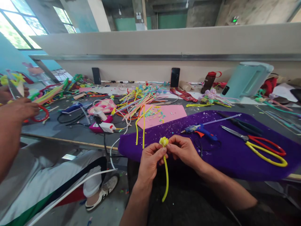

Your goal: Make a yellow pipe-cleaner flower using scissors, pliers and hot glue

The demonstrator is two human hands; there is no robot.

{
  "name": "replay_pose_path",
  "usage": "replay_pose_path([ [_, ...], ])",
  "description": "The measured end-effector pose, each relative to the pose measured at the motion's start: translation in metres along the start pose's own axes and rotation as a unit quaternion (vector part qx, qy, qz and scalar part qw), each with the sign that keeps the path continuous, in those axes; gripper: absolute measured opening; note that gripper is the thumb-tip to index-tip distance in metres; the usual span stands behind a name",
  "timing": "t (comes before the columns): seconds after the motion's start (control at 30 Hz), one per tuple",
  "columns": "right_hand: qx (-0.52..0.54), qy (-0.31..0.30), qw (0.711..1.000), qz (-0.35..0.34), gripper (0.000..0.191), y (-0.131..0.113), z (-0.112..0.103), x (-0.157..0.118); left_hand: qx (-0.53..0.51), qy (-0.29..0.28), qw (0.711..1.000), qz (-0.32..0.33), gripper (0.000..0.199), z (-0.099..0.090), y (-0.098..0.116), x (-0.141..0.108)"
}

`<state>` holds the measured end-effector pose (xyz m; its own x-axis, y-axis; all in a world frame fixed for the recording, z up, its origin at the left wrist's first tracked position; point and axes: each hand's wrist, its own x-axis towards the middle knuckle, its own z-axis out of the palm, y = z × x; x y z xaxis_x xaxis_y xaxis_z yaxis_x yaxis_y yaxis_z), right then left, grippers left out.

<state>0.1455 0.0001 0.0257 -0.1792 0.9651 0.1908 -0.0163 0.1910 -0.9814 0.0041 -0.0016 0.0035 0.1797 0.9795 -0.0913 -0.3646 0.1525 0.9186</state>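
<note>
A small yellow flower (164, 141) on a yellow fuzzy stem (166, 179) is held just in front of the table edge. My left hand (151, 160) pinches it below the bloom, and the stem hangs down from there. At its right side my right hand (184, 150) has thumb and forefinger pressed together against the base of the bloom. A purple cloth (150, 138) lies behind my hands, with a blue glue gun (202, 130) and large scissors (246, 138) with red and yellow handles on it. Two yellow stems (143, 131) lie to the left.
At the left edge, a co-worker's hand (25, 108) holds red-handled scissors (42, 114). A power strip (103, 126) with cables lies left of the cloth. Behind are a pink sheet (171, 114), a pile of coloured stems (145, 97), a phone (175, 77), a bottle (208, 82) and a kettle (249, 80).
</note>
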Motion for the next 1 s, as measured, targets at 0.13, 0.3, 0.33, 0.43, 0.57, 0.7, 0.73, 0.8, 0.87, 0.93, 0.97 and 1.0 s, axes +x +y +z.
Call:
replay_pose_path([
  [0.13, -0.051, 0.004, 0.999, -0.013, 0.012, 0.001, -0.002, -0.001, 0.005, 0.002, 1.0, -0.006, 0.016, -0.001, -0.001, 0.0],
  [0.3, -0.125, 0.003, 0.991, -0.043, 0.012, 0.002, -0.005, 0.0, 0.032, 0.01, 0.999, -0.002, 0.017, -0.004, -0.002, 0.0],
  [0.33, -0.138, -0.001, 0.989, -0.049, 0.012, 0.002, -0.005, 0.001, 0.038, 0.011, 0.999, -0.001, 0.017, -0.004, -0.002, -0.001],
  [0.43, -0.166, -0.016, 0.984, -0.057, 0.012, 0.0, -0.008, 0.002, 0.062, 0.015, 0.998, 0.002, 0.018, -0.005, 0.0, -0.002],
  [0.57, -0.201, -0.021, 0.976, -0.075, 0.011, -0.002, -0.011, 0.003, 0.111, 0.013, 0.993, 0.022, 0.018, -0.004, 0.003, -0.003],
  [0.7, -0.22, -0.022, 0.971, -0.094, 0.012, -0.002, -0.012, 0.003, 0.152, 0.011, 0.988, 0.035, 0.019, -0.005, 0.005, -0.005],
  [0.73, -0.22, -0.022, 0.971, -0.093, 0.012, -0.003, -0.012, 0.004, 0.163, 0.013, 0.986, 0.04, 0.019, -0.005, 0.006, -0.005],
  [0.8, -0.219, -0.022, 0.971, -0.09, 0.012, -0.003, -0.011, 0.004, 0.188, 0.017, 0.981, 0.049, 0.018, -0.005, 0.007, -0.006],
  [0.87, -0.215, -0.023, 0.973, -0.086, 0.011, -0.004, -0.011, 0.004, 0.213, 0.022, 0.975, 0.059, 0.017, -0.004, 0.008, -0.007],
  [0.93, -0.21, -0.026, 0.974, -0.081, 0.011, -0.005, -0.01, 0.004, 0.235, 0.024, 0.969, 0.068, 0.016, -0.004, 0.009, -0.008],
  [0.97, -0.208, -0.028, 0.974, -0.08, 0.011, -0.005, -0.01, 0.004, 0.242, 0.026, 0.967, 0.072, 0.016, -0.004, 0.01, -0.008],
  [1.0, -0.206, -0.028, 0.975, -0.08, 0.011, -0.005, -0.009, 0.004, 0.245, 0.028, 0.966, 0.075, 0.016, -0.004, 0.01, -0.008],
])
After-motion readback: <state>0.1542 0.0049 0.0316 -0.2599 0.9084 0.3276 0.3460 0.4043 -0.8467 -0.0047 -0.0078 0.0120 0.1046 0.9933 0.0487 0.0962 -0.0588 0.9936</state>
